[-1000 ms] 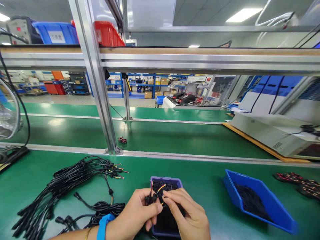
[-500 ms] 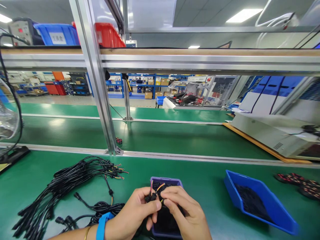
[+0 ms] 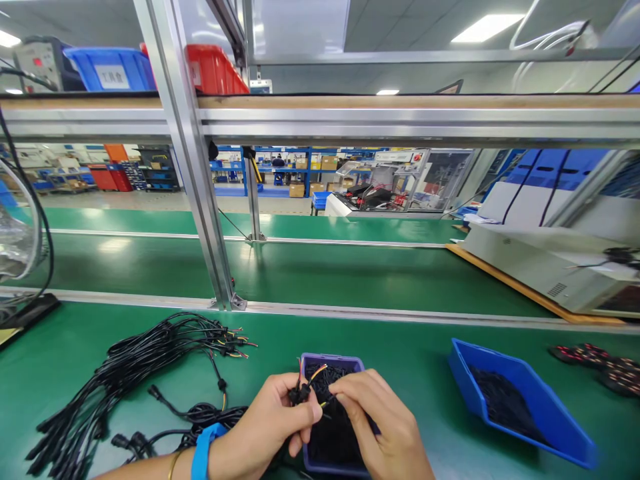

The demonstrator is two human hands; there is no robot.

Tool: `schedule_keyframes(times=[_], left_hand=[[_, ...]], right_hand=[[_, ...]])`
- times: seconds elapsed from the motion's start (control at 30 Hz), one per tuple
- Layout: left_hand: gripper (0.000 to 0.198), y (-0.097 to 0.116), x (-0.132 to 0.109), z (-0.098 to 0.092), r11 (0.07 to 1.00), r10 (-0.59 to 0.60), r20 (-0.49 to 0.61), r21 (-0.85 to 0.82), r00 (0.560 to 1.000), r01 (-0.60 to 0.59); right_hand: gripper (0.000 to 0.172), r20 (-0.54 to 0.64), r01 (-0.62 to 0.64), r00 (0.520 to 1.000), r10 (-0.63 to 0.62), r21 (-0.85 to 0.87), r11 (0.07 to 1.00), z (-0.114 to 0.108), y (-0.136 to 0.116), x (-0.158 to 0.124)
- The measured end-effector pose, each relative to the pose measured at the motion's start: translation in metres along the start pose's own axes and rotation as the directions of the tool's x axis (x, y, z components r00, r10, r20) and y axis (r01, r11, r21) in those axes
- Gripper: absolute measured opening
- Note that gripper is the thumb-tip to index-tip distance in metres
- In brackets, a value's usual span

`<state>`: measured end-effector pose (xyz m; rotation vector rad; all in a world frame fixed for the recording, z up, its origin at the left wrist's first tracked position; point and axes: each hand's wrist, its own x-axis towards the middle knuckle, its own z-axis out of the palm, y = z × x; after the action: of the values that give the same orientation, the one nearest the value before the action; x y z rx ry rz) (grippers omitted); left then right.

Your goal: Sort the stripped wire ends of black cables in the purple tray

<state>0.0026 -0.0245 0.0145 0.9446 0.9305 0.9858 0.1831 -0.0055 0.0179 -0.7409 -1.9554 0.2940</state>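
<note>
My left hand, with a blue band at the wrist, is closed round black cables whose black collars stick up between thumb and fingers. Thin red, yellow and black wire ends fan out above them. Just to the right, my right hand pinches thumb and forefinger together beside a yellow wire tip; what lies in the pinch is too small to make out. Both hands are over a purple bin of small black parts. Loose black cables lie left of my left hand.
A bundle of black cables with bare coloured ends lies on the green table at left. At right sit a blue bin of black parts and dark round pieces. An aluminium post rises behind the work area.
My right hand has moved slightly right, away from my left hand, its fingertips still pinched. The left hand stays almost in place with the cables.
</note>
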Motion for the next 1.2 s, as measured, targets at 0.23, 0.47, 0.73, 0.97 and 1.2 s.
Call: schedule_keyframes(times=[0.23, 0.47, 0.73, 0.97, 1.2], left_hand=[[0.033, 0.0001, -0.0007, 0.0000, 1.000, -0.005, 0.003, -0.008, 1.000, 0.005], [0.035, 0.0023, -0.0009, 0.0011, 1.000, -0.014, -0.006, -0.011, 1.000, 0.014], [0.037, -0.0016, 0.0016, -0.0010, 0.999, 0.030, 0.036, -0.039, 0.999, -0.029], [0.041, 0.0038, 0.0006, 0.0031, 0.996, 0.090, -0.016, -0.020, 0.996, -0.090], [0.040, 0.0041, -0.0025, 0.0023, 0.993, 0.105, -0.008, -0.045, 0.994, -0.105]], right_hand=[[0.021, -0.017, -0.019, 1.000, 0.020, 0.021, 1.000, -0.0003, -0.0041, 0.0029], [0.019, -0.009, 0.011, 1.000, -0.011, 0.012, 1.000, 0.0027, -0.0005, 0.0009], [0.024, 0.043, 0.030, 0.999, -0.032, 0.049, 0.998, 0.0012, 0.0001, 0.0014], [0.024, 0.183, -0.147, 0.976, 0.116, 0.165, 0.975, -0.0021, -0.0045, 0.0033], [0.018, 0.223, -0.394, 0.909, 0.353, 0.177, 0.902, 0.0017, -0.0014, 0.0008]])
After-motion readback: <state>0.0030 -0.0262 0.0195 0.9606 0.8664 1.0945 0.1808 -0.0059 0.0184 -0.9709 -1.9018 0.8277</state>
